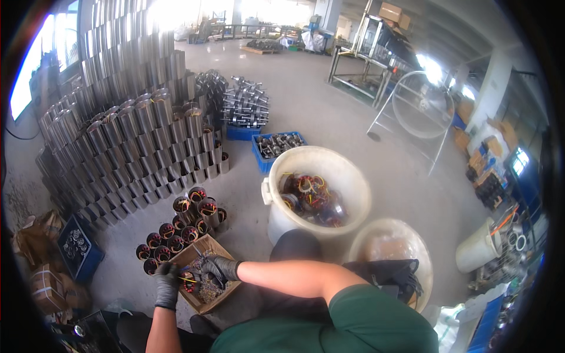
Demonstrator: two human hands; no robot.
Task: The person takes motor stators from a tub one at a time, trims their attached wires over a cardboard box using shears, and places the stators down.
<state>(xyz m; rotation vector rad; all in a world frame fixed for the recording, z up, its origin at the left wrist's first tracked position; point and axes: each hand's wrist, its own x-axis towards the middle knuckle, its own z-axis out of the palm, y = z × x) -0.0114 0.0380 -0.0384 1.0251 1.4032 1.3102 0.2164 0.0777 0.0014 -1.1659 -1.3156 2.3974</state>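
Both of my hands wear dark grey gloves and work at a shallow wooden box [229,292] of small loose screws [210,289]. My left hand [167,286] is closed at the box's left edge, against a round wired motor part [189,282] with red, yellow and black wires, which it appears to grip. Over the screws, my right hand [220,268] reaches in from the right with curled fingers; whatever they pinch is too small to make out. Just beyond the box stands a cluster of steel cylinders [189,234] with coloured wires inside.
Stacked steel tubes [132,126] rise at the left. A large white tub [353,219] of wired parts stands ahead, with a second tub [425,259] near my right arm. Blue crates [263,163] hold metal parts farther off. A blue bin [88,265] and cartons [48,289] sit at left.
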